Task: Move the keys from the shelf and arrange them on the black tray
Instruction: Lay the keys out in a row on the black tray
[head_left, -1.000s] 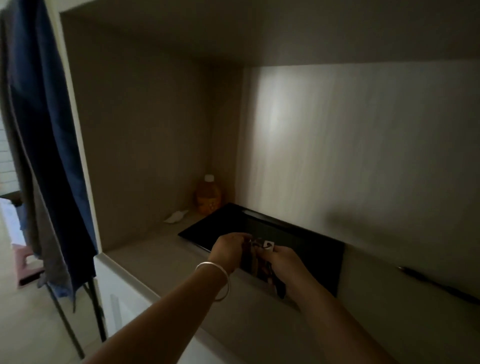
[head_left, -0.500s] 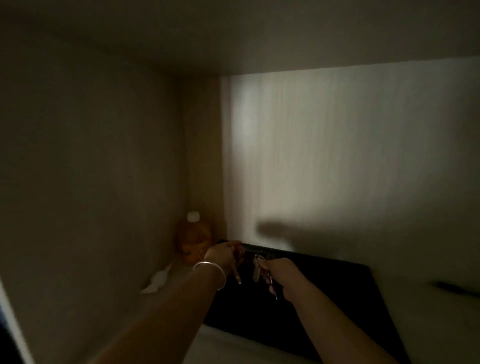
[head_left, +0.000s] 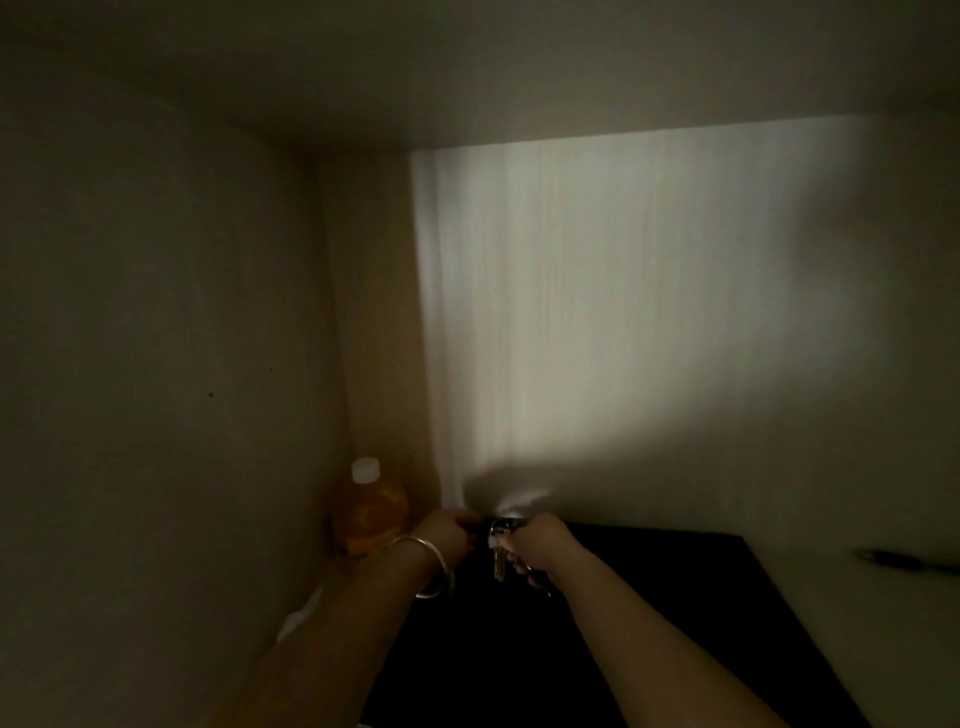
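You are holding the bunch of metal keys between your left hand and right hand, above the far end of the flat black tray. The orange plastic bottle is standing left of your hands, in the back corner.

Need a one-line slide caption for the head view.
Both hands, left hand and right hand, hold keys over black tray.

Two hands in view, left hand and right hand, one bangle on the left wrist. One bunch of keys, key count unclear in the dark. One black tray. One orange bottle. One dark pen-like item. One white scrap.
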